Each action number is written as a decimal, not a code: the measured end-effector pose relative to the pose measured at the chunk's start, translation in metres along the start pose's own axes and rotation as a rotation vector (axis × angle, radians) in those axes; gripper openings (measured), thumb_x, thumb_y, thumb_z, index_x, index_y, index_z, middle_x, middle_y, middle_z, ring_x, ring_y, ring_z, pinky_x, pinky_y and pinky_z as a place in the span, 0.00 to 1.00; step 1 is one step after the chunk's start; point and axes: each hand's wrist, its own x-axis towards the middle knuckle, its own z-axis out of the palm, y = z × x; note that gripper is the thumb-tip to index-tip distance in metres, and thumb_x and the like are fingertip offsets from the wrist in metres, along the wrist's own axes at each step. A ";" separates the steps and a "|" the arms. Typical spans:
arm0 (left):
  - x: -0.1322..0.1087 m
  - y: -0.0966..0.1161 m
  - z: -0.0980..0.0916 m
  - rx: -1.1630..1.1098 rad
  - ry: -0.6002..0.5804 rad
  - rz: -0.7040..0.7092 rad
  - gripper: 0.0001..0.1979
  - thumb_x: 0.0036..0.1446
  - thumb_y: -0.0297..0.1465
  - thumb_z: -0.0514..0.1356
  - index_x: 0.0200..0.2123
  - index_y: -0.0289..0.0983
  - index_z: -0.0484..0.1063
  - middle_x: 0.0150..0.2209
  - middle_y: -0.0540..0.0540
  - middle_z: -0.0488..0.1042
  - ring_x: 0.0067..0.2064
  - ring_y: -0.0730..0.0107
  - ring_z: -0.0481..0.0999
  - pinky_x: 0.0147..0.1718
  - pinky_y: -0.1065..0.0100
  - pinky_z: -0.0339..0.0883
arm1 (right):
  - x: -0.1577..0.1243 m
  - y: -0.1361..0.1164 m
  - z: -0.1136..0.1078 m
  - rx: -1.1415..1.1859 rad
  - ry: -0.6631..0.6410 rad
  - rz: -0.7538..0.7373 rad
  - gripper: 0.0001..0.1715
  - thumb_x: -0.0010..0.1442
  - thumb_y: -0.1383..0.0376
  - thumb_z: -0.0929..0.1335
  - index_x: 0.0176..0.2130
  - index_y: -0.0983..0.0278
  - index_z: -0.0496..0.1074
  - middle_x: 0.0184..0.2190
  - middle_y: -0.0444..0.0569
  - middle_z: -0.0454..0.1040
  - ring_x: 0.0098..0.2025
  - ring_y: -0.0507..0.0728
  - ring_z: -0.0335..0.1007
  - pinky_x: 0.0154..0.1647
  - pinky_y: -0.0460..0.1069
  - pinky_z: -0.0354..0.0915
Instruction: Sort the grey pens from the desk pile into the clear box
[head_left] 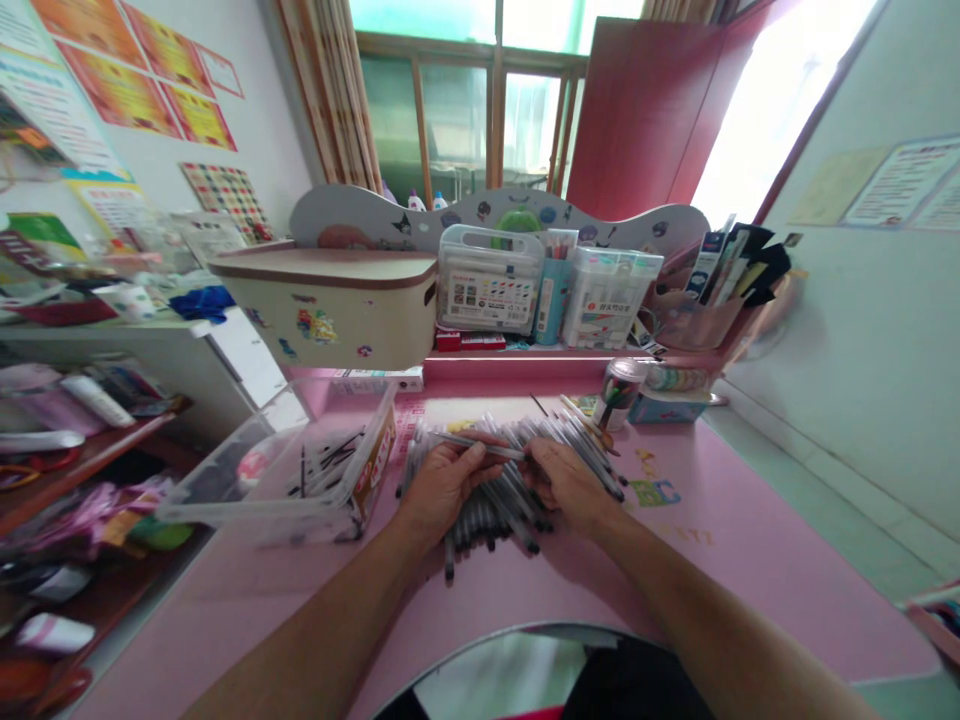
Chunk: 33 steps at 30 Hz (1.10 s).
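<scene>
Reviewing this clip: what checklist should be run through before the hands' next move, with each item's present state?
1. Single pen lifted off the heap: ok, left hand and right hand both pinch it.
2. Whole pen pile lying on the desk: ok.
3. Top of clear box open: ok, a few pens inside.
4. Jar apart from both hands: ok, upright behind the pile.
5. Cap seated on the held pen: cannot tell, too blurred.

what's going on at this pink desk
A person is working at the desk with both hands over a pile of pens. The left hand and right hand hold one pen between them, above the pile. A clear box holding a few pens stands to the left.
</scene>
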 end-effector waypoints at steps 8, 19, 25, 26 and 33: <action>0.000 0.000 -0.001 -0.006 0.032 0.020 0.11 0.50 0.33 0.70 0.35 0.33 0.79 0.36 0.43 0.81 0.37 0.68 0.81 0.36 0.71 0.75 | 0.002 0.003 0.002 0.188 -0.063 0.011 0.19 0.52 0.57 0.71 0.33 0.59 0.57 0.14 0.30 0.51 0.13 0.45 0.39 0.13 0.40 0.38; 0.002 -0.002 -0.006 0.116 0.035 0.049 0.09 0.53 0.35 0.68 0.35 0.35 0.78 0.37 0.44 0.80 0.37 0.68 0.79 0.37 0.70 0.75 | -0.001 -0.005 -0.004 0.555 -0.143 0.179 0.18 0.44 0.67 0.69 0.37 0.61 0.63 0.24 0.39 0.70 0.16 0.47 0.56 0.10 0.39 0.45; -0.001 -0.001 -0.005 0.263 0.041 0.082 0.10 0.57 0.36 0.64 0.37 0.34 0.77 0.40 0.42 0.80 0.38 0.66 0.79 0.36 0.69 0.73 | 0.001 0.000 -0.002 0.326 -0.089 0.209 0.19 0.49 0.56 0.74 0.34 0.63 0.66 0.20 0.37 0.65 0.14 0.44 0.50 0.10 0.39 0.41; -0.001 0.000 -0.004 0.239 0.058 0.089 0.11 0.58 0.37 0.63 0.36 0.34 0.77 0.40 0.42 0.80 0.38 0.66 0.79 0.36 0.69 0.73 | 0.001 0.001 -0.002 0.290 -0.091 0.208 0.20 0.49 0.56 0.74 0.34 0.63 0.65 0.19 0.36 0.64 0.13 0.43 0.49 0.10 0.40 0.40; 0.005 0.007 -0.008 -0.155 0.169 0.008 0.09 0.59 0.35 0.62 0.38 0.35 0.72 0.32 0.43 0.80 0.36 0.62 0.81 0.35 0.64 0.76 | -0.006 -0.005 -0.012 0.061 -0.520 0.348 0.19 0.49 0.56 0.73 0.33 0.63 0.64 0.15 0.39 0.70 0.12 0.43 0.48 0.12 0.41 0.40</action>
